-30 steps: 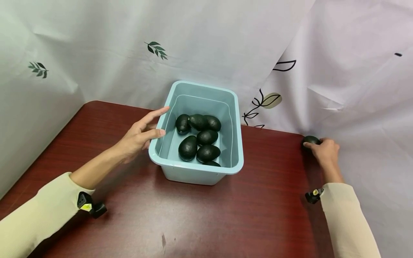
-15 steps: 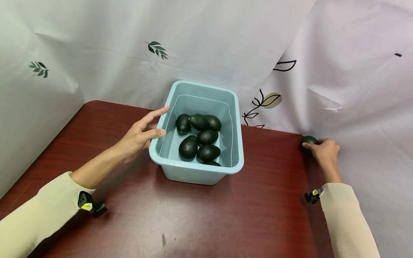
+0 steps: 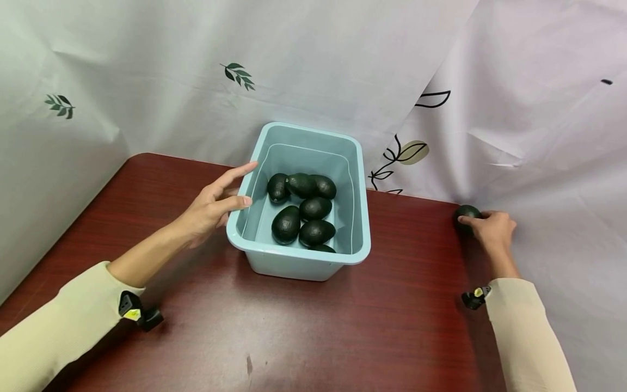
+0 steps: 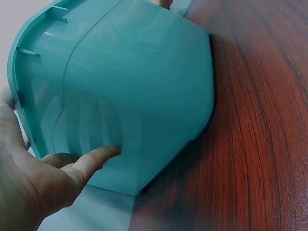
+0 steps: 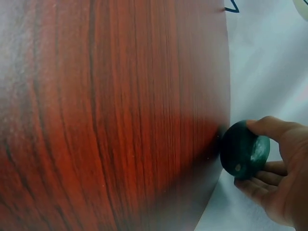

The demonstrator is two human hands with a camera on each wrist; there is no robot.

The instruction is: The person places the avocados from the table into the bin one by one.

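A light blue plastic tub (image 3: 294,268) stands on the table with several dark green avocados (image 3: 315,232) lying inside. At its left side my left hand (image 3: 208,212) grips the rim, thumb and index finger over the edge. In the left wrist view other fingers (image 4: 96,161) press the outer wall. Far to the right, by the table's back corner, my right hand (image 3: 496,231) holds a single avocado (image 3: 467,213). The right wrist view shows this avocado (image 5: 240,151) between the thumb on one side and the fingers on the other, close over the table edge.
The reddish-brown wooden table (image 3: 294,337) spreads in front of the tub and between it and the right hand. A white cloth (image 3: 303,60) with leaf prints hangs along the back and both sides, close behind the tub and beside the right hand.
The avocado in my right hand has shifted slightly to the left, while that hand has barely moved. The left hand and the tub have stayed in place.
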